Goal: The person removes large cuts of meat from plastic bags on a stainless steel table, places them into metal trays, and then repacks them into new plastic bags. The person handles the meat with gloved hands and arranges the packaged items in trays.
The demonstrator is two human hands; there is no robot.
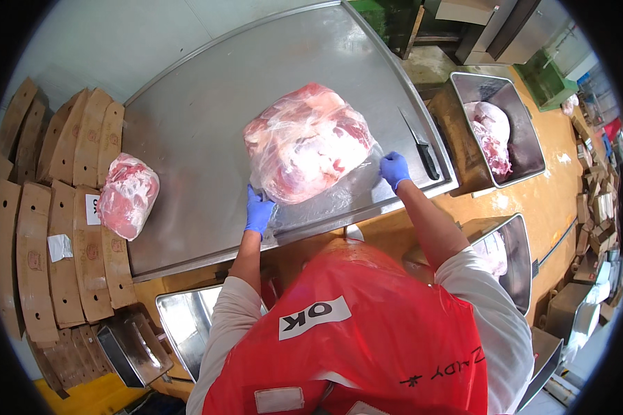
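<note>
A large block of pink and white raw meat (308, 142), wrapped in clear plastic film (262, 155), lies in the middle of the steel table (201, 104). My left hand (259, 211), in a blue glove, is closed at the block's near left corner, pinching the film there. Just off the block's right side, my right hand (394, 169), gloved in blue too, is curled shut at the film's loose edge. Its fingertips are partly hidden. A knife (426, 158) with a black handle rests to the right of that hand, by the table's right edge.
Another piece of meat (128, 197) sits at the table's left end, beside stacked flattened cardboard boxes (69, 242). To the right stand a steel bin (529, 155) holding meat and a second bin (519, 277) with meat. A steel tub (187, 318) is below the table's near edge.
</note>
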